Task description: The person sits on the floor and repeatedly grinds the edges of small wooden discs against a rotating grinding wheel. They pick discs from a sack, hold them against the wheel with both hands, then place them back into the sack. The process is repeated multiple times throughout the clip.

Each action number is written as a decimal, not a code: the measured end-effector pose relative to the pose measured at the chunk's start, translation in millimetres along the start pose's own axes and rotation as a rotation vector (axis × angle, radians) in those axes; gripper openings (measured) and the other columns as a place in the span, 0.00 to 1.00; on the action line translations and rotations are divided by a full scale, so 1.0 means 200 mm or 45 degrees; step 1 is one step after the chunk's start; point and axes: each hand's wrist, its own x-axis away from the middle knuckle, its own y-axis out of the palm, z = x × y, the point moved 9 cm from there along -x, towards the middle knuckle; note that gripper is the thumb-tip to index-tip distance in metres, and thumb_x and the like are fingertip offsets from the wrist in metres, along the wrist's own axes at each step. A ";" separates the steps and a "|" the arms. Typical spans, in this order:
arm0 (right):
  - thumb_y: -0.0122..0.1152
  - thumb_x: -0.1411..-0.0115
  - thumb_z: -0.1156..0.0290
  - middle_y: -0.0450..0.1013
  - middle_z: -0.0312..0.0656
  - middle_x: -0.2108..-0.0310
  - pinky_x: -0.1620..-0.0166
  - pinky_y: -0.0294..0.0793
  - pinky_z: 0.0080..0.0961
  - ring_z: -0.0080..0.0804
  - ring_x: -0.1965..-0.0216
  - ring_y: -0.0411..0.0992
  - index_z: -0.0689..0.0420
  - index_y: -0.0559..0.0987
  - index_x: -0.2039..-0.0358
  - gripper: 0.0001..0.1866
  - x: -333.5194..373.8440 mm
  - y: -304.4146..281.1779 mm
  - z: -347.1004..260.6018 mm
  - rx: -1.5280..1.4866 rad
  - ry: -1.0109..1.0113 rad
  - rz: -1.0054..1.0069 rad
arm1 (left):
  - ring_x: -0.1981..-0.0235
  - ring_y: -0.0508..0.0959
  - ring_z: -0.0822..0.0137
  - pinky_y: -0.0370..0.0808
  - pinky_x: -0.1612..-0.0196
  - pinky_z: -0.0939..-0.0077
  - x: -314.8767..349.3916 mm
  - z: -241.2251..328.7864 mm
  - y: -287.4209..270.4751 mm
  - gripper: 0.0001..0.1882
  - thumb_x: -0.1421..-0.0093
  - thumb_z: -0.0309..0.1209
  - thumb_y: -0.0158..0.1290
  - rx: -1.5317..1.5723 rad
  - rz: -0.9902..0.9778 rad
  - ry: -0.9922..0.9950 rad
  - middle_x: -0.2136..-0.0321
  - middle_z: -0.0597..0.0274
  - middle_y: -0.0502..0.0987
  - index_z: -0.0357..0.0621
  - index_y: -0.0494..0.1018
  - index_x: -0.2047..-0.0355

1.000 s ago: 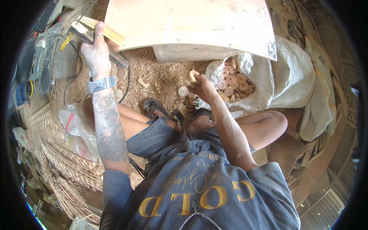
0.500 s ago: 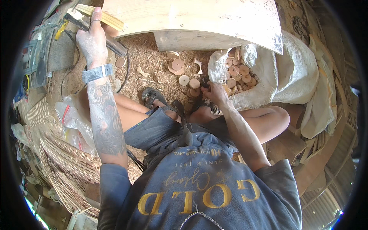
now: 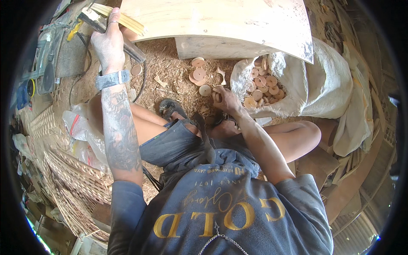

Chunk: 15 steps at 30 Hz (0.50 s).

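Observation:
At the upper left my left hand (image 3: 109, 46) is closed round a dark bar (image 3: 134, 52), with the thumb against a bundle of thin pale wooden sticks (image 3: 123, 21). How the sticks and bar are joined is hidden by the hand. My right hand (image 3: 227, 103) is low over the ground by my foot, its fingers curled round small round wooden discs (image 3: 217, 89). Just left of it, a pale disc (image 3: 205, 90) with a centre hole lies on the shavings. More discs (image 3: 198, 75) rest beyond, beside a curved wood offcut (image 3: 221, 75).
A white woven sack (image 3: 327, 87) at the right lies with its mouth toward me, several discs (image 3: 272, 80) inside. A broad wooden board (image 3: 221, 19) spans the far side. Woven bamboo (image 3: 72, 187) and plastic bags (image 3: 85, 136) sit at the left. A dark cable (image 3: 142, 80) runs over shavings.
My right hand has moved slightly forward and left, from beside the sack's mouth onto the discs. My left hand keeps its grip on the bar, shifting a little in view.

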 end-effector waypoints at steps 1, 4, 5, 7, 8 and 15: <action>0.66 0.51 0.63 0.72 0.56 0.53 0.51 0.74 0.47 0.55 0.55 0.75 0.53 0.67 0.46 0.31 0.01 -0.04 0.00 -0.035 0.013 0.055 | 0.65 0.79 0.68 0.74 0.60 0.74 0.00 -0.01 0.00 0.27 0.42 0.44 0.63 0.004 -0.014 0.002 0.64 0.52 0.82 0.24 0.78 0.59; 0.65 0.51 0.67 0.69 0.58 0.51 0.53 0.77 0.48 0.57 0.57 0.75 0.58 0.65 0.46 0.32 0.02 -0.01 -0.02 0.028 0.102 0.172 | 0.68 0.79 0.68 0.75 0.62 0.72 -0.02 -0.03 -0.01 0.29 0.41 0.46 0.63 -0.039 -0.034 0.017 0.66 0.51 0.82 0.24 0.78 0.61; 0.65 0.52 0.68 0.69 0.59 0.50 0.53 0.77 0.48 0.57 0.57 0.75 0.58 0.65 0.45 0.33 0.02 0.02 -0.04 0.043 0.155 0.224 | 0.69 0.79 0.67 0.75 0.64 0.71 -0.03 -0.04 -0.01 0.30 0.42 0.48 0.63 -0.074 -0.033 0.010 0.68 0.51 0.82 0.24 0.78 0.62; 0.68 0.48 0.62 0.68 0.60 0.51 0.54 0.78 0.46 0.55 0.57 0.75 0.60 0.65 0.46 0.33 -0.01 0.08 -0.05 0.024 0.301 0.327 | 0.73 0.72 0.69 0.72 0.68 0.71 -0.05 -0.11 -0.03 0.34 0.47 0.51 0.67 -0.216 -0.005 -0.166 0.70 0.59 0.78 0.24 0.78 0.62; 0.69 0.48 0.59 0.68 0.60 0.51 0.55 0.78 0.45 0.55 0.58 0.76 0.60 0.65 0.45 0.34 -0.04 0.10 -0.05 -0.042 0.331 0.330 | 0.73 0.74 0.69 0.72 0.68 0.70 -0.05 -0.15 -0.05 0.34 0.47 0.53 0.66 -0.465 -0.084 -0.311 0.70 0.57 0.79 0.25 0.78 0.62; 0.65 0.46 0.57 0.71 0.61 0.51 0.48 0.75 0.41 0.55 0.50 0.73 0.64 0.71 0.47 0.31 -0.13 -0.24 -0.38 -0.456 -0.023 0.647 | 0.60 0.78 0.64 0.75 0.55 0.70 -0.04 -0.09 0.03 0.28 0.40 0.42 0.62 0.044 -0.110 -0.240 0.58 0.51 0.79 0.25 0.74 0.53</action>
